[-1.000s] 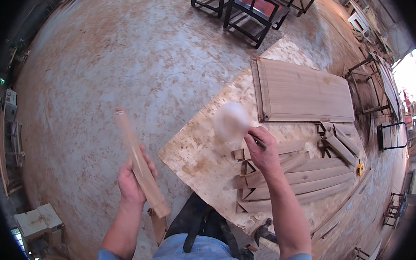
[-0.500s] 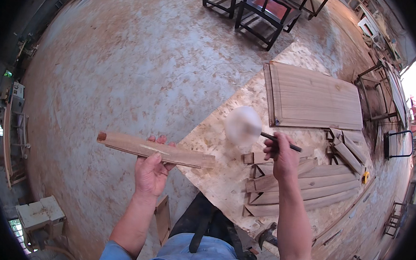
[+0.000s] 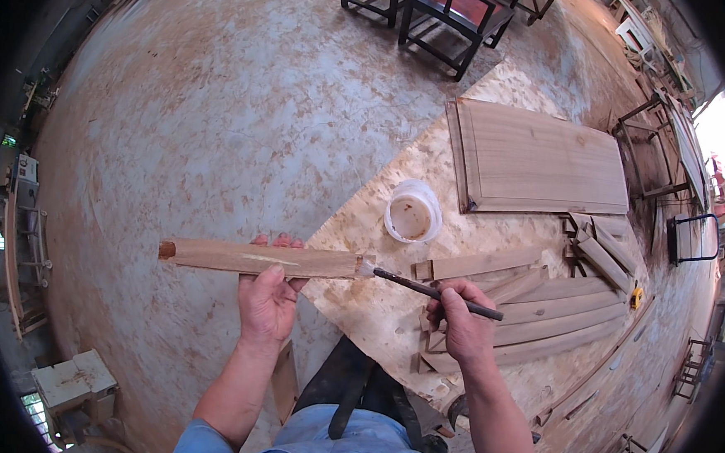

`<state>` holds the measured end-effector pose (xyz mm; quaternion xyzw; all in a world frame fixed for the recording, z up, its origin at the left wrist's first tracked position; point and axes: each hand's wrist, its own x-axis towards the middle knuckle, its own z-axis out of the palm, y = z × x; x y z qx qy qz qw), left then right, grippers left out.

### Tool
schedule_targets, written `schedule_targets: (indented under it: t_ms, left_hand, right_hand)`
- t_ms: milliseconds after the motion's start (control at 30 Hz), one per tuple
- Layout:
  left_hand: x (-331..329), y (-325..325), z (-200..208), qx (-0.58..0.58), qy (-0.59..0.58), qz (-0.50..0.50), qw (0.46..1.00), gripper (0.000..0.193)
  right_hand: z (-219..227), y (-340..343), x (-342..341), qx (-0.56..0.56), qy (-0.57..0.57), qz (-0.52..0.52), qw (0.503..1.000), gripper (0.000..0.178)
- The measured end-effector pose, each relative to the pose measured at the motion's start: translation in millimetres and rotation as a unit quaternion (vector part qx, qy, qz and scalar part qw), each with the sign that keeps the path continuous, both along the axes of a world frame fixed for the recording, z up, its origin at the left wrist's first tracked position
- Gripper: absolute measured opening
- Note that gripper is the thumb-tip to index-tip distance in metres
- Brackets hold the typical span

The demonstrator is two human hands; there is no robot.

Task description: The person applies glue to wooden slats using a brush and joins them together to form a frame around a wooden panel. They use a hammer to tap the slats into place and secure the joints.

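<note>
My left hand (image 3: 268, 305) grips a wooden slat (image 3: 211, 255); my right hand (image 3: 468, 323) grasps a paintbrush (image 3: 405, 282), tip at the slat's right end.

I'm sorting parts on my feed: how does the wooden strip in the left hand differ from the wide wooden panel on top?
The wooden strip is narrow; the wooden panel is broad.
The strip is held up by the left hand; the panel lies stacked over the plywood sheet.
The brush meets the strip's right end; no tool touches the panel.
Both are brownish wood.
</note>
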<state>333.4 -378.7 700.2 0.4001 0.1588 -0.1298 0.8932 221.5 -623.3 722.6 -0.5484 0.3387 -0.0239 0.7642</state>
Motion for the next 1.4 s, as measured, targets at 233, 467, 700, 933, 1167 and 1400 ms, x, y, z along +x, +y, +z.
schedule_targets:
  t_ms: [233, 467, 700, 933, 1167, 1400]
  left_hand:
    - [-4, 4, -1, 0.003, -0.011, -0.019, 1.000, 0.049]
    - [0, 17, -4, -0.003, -0.050, -0.048, 0.998, 0.040]
    - [6, 6, -19, 0.056, 0.020, 0.051, 0.997, 0.042]
    - [1, -5, -25, 0.118, 0.095, 0.038, 0.988, 0.044]
    - [-2, -13, -20, 0.125, 0.147, 0.044, 0.980, 0.042]
    - [0, -14, -19, 0.139, 0.177, 0.040, 0.974, 0.042]
  right_hand:
    - [4, -1, -4, 0.005, -0.027, -0.014, 1.000, 0.013]
    - [-1, -20, -20, -0.035, -0.050, -0.081, 0.995, 0.011]
    - [16, 6, -38, -0.076, -0.204, -0.047, 0.975, 0.013]
    - [4, 16, -33, -0.182, -0.194, 0.028, 0.963, 0.010]
    - [-4, 20, -24, -0.328, -0.208, 0.138, 0.911, 0.014]
    - [-4, 26, -24, -0.383, -0.220, 0.188, 0.877, 0.025]
